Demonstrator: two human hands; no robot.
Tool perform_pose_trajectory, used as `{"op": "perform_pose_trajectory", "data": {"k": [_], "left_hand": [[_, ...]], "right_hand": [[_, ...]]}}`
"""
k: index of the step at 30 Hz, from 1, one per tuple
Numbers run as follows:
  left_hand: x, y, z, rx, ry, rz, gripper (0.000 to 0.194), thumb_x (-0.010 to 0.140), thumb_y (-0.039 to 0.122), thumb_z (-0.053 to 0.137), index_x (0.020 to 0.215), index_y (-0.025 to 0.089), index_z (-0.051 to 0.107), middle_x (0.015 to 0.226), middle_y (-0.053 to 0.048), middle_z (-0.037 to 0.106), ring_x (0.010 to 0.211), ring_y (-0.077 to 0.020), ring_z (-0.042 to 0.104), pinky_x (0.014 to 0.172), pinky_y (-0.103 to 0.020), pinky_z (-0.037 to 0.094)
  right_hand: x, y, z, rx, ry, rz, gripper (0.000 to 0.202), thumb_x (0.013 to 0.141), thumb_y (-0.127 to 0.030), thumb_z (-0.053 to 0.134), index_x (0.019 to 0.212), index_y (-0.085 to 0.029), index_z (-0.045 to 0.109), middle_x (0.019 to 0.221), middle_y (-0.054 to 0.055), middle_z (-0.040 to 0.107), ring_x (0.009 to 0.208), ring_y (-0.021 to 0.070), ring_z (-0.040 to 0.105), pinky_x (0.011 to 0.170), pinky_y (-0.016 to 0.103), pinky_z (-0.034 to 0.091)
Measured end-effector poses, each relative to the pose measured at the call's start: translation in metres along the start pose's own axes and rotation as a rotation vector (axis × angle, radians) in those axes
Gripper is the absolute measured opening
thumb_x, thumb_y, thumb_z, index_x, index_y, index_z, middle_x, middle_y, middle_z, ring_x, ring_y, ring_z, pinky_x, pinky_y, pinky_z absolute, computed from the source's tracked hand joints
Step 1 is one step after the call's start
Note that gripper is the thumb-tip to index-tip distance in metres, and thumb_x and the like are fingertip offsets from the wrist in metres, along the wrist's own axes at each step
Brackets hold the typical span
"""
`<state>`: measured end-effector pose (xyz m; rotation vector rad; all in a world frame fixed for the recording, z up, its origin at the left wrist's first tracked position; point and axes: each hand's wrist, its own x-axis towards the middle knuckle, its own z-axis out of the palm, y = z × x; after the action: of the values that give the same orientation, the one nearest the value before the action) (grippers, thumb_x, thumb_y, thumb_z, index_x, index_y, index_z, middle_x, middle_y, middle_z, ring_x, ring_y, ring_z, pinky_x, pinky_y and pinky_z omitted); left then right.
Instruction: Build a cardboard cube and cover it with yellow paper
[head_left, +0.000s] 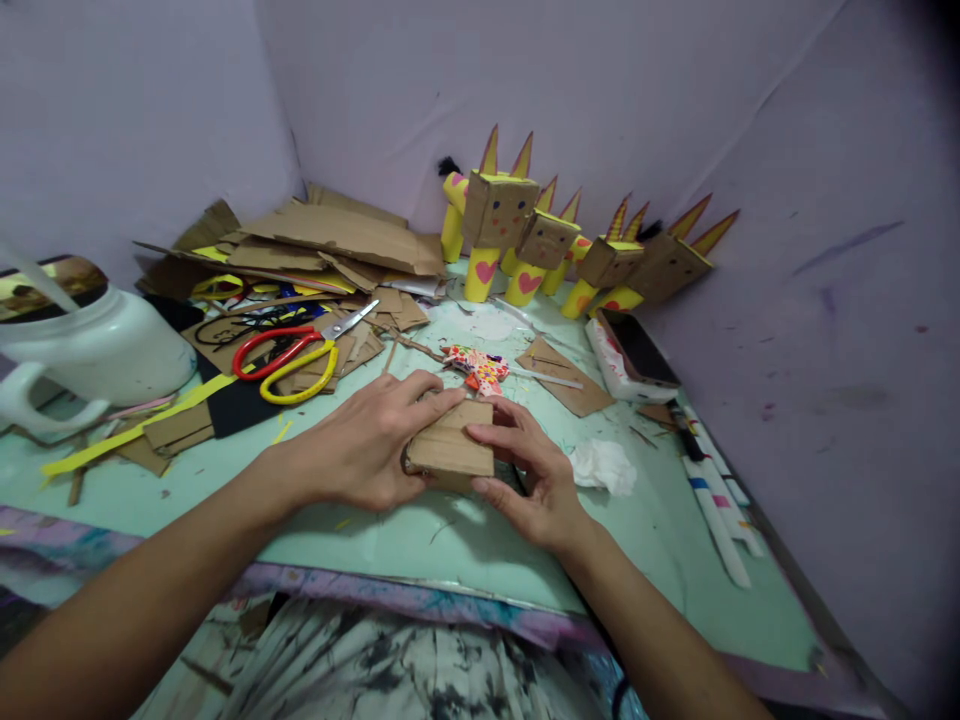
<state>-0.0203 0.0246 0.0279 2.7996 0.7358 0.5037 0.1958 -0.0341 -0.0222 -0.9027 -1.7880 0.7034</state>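
A small brown cardboard box [453,440] is held between my two hands above the pale green table [360,545]. My left hand [375,440] wraps round its left side, with the thumb and a finger along the top edge. On the right side, the fingers and thumb of my right hand [529,475] grip the box, fingertips on its face. Just beyond the box lies a red, white and yellow patterned piece [480,370], with a thin white stick [547,377] beside it. Crumpled white tissue [604,467] sits to the right of my right hand.
Red and yellow scissors [300,360] lie at the left before piled cardboard [337,235]. A white mug [97,345] stands far left. Several yellow cardboard figures [500,210] line the back. A phone [637,347] and white markers [716,520] are at the right.
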Motion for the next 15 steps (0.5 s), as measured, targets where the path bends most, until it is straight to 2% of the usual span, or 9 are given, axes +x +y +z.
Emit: {"op": "perform_pose_trajectory", "data": {"k": [15], "left_hand": [[-0.0006, -0.0003, 0.0005, -0.024, 0.008, 0.001, 0.073, 0.069, 0.026, 0.065, 0.136, 0.015, 0.038, 0.119, -0.016, 0.051, 0.099, -0.0303, 0.056, 0.083, -0.044, 0.048]], "right_hand": [[0.0000, 0.0000, 0.0003, -0.005, -0.001, 0.016, 0.040, 0.078, -0.029, 0.068, 0.118, -0.029, 0.062, 0.134, 0.011, 0.046, 0.124, 0.0301, 0.047, 0.095, 0.048, 0.048]]}}
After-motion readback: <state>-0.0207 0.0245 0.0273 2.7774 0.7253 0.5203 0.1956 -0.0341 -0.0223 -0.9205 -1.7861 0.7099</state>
